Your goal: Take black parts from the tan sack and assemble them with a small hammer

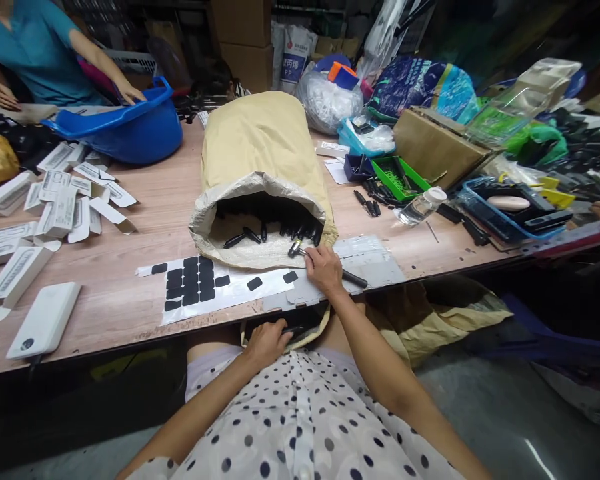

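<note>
My right hand [325, 268] is closed around a small hammer [354, 278] with a metal head and a black handle, just in front of the open sack. Down at my lap, my left hand [267, 343] is curled at the mouth of a second bag [323, 327]. Dark pieces show by its fingertips, but what it grips is hard to make out. The large tan sack [265, 140] lies on the table, its mouth towards me, with several black parts [251, 235] inside. A sheet of black stickers [190, 283] lies before it, beside a grey board [365, 263].
Small white boxes [63, 210] and a white device [45, 320] lie on the left. A co-worker's hand touches a blue basin [140, 133]. To the right stand a green tray [400, 177], a clear bottle [423, 205] and a blue basket [510, 213].
</note>
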The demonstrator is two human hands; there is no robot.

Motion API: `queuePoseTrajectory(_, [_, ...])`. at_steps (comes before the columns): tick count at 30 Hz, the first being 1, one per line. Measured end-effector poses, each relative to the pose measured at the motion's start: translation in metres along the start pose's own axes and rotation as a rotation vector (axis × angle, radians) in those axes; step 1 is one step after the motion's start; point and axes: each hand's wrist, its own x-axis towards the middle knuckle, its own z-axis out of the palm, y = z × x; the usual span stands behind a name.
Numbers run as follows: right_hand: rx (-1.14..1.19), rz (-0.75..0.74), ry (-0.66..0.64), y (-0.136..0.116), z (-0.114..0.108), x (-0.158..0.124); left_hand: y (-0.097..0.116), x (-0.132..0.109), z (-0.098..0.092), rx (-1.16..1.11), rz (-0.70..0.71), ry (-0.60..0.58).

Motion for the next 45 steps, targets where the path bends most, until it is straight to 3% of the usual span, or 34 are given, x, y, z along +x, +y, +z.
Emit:
queuePoseTrajectory(4, [0.007,-0.004,0.004,0.000,0.000,0.001,-0.014,0.012,0.010,0.015,-0.110,-0.031])
queuePoseTrajectory(7, [0.011,-0.008,0.007,0.000,0.001,0.000,-0.016,0.013,0.008,-0.010,-0.071,-0.006])
queuePoseTrajectory(9, [0.010,-0.006,0.009,0.000,0.002,0.000,-0.009,0.012,-0.004,-0.099,0.056,-0.001])
queuePoseTrajectory(12, [0.002,0.000,0.004,0.000,0.002,0.000,0.006,0.021,-0.042,-0.321,0.211,-0.035])
queuePoseTrajectory(13, [-0.001,0.000,0.001,0.000,0.002,0.000,0.009,0.028,-0.059,-0.368,0.186,0.019])
queuePoseTrajectory(14, [-0.003,-0.001,-0.001,0.000,0.002,0.001,0.010,0.036,-0.075,-0.354,0.125,0.148])
queuePoseTrajectory(17, [0.000,-0.010,-0.001,0.000,0.001,0.001,0.000,0.066,-0.119,-0.160,-0.111,0.672])
queuePoseTrajectory(18, [0.004,-0.014,0.002,0.000,0.000,0.001,-0.007,0.076,-0.129,-0.091,-0.191,0.775])
queuePoseTrajectory(20, [0.012,-0.020,0.007,-0.001,-0.001,0.002,-0.022,0.092,-0.141,-0.005,-0.337,0.862])
queuePoseTrajectory(22, [0.013,-0.019,0.006,-0.001,-0.002,0.002,-0.035,0.102,-0.145,0.018,-0.442,0.846])
queuePoseTrajectory(27, [0.010,-0.002,-0.008,-0.003,-0.004,0.002,-0.048,0.105,-0.147,-0.011,-0.469,0.788])
queuePoseTrajectory(29, [0.010,-0.001,-0.014,-0.003,-0.004,0.002,-0.045,0.096,-0.143,-0.014,-0.334,0.846])
queuePoseTrajectory(31, [0.009,-0.001,-0.019,-0.003,-0.004,0.002,-0.040,0.085,-0.131,-0.027,-0.110,0.890])
queuePoseTrajectory(33, [0.004,0.000,-0.026,-0.003,-0.004,0.001,-0.034,0.073,-0.113,-0.065,0.103,0.845])
queuePoseTrajectory(35, [-0.003,0.001,-0.036,-0.002,-0.003,0.001,-0.030,0.064,-0.091,-0.117,0.207,0.745])
queuePoseTrajectory(39, [-0.005,0.012,-0.057,0.000,-0.003,0.003,-0.029,0.061,-0.061,-0.208,0.184,0.637])
queuePoseTrajectory(45, [0.116,0.017,-0.003,-0.003,-0.013,-0.002,-0.031,0.067,-0.059,-0.300,0.157,0.628])
